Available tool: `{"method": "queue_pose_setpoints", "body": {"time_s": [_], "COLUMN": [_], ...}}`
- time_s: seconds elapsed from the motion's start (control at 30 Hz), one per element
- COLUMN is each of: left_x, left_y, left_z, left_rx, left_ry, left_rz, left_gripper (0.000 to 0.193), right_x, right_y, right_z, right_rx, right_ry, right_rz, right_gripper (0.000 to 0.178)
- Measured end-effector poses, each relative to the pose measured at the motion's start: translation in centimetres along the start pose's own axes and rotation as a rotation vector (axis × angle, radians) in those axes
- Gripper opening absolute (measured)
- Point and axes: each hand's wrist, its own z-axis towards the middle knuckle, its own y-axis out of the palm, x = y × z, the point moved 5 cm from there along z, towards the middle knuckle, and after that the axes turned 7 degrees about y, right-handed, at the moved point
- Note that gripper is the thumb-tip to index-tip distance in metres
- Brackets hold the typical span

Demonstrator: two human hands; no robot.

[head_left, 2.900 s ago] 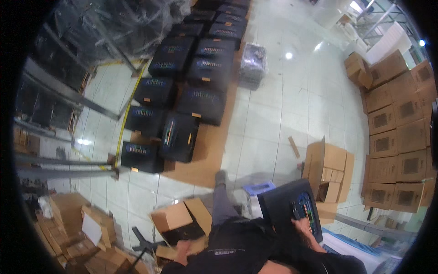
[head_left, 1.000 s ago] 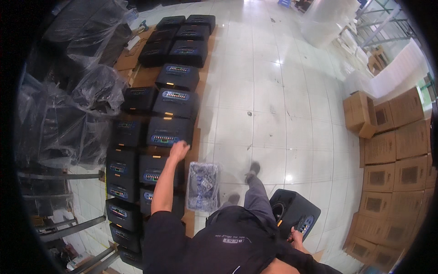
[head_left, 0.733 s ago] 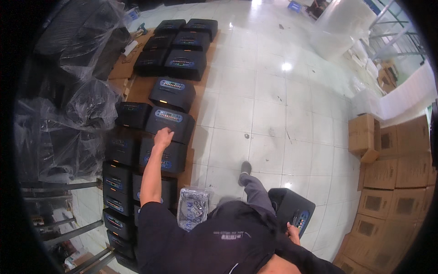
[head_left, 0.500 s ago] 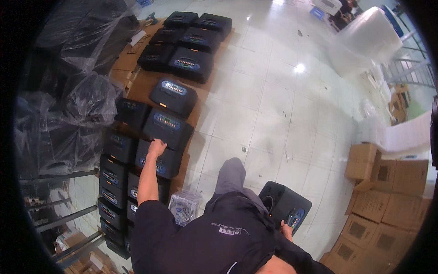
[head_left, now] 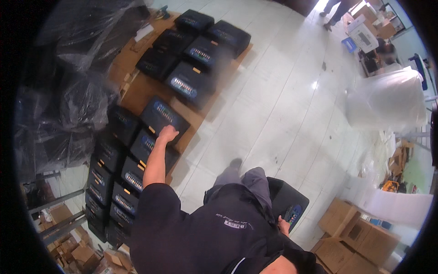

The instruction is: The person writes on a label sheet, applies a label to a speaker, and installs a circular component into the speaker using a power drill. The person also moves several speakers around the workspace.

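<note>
Black speakers with blue-edged control panels stand in rows along my left. My left hand (head_left: 168,134) is over the lower edge of one black speaker (head_left: 155,119), fingers curled. What lies under those fingers, if anything, is hidden. By my right hip is another black speaker (head_left: 292,197), tilted, with a blue panel on its near end. My right hand (head_left: 284,224) closes on that speaker beside the panel; its exact hold is partly hidden. More speakers stand beyond (head_left: 187,82) and nearer (head_left: 133,178) than my left hand.
Speakers rest on a brown sheet (head_left: 132,97). Plastic-wrapped dark stacks (head_left: 68,105) flank it. Cardboard boxes (head_left: 337,217) stand near right. Farther right are a big clear plastic roll (head_left: 388,102) and a white carton (head_left: 363,36). One person's legs (head_left: 336,11) show at the far edge.
I have moved forward and the view has turned. My left hand has shifted from farther back in the row to a speaker farther ahead. The right-hand speaker has come along beside me.
</note>
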Motion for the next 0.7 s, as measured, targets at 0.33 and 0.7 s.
{"method": "queue_pose_setpoints", "body": {"time_s": [0.33, 0.7], "left_x": [22.2, 26.9], "left_y": [-17.0, -21.0], "left_z": [29.2, 48.0], "left_rx": [0.209, 0.048], "left_ry": [0.159, -0.062], "left_rz": [-0.004, -0.132], "left_gripper": [0.033, 0.027], "right_x": [-32.5, -64.3], "right_y": [-0.5, -1.8], "right_z": [12.3, 19.2], "right_rx": [0.032, -0.008], "right_ry": [0.005, -0.080], "right_rz": [-0.168, -0.620], "right_gripper": [0.062, 0.091]}}
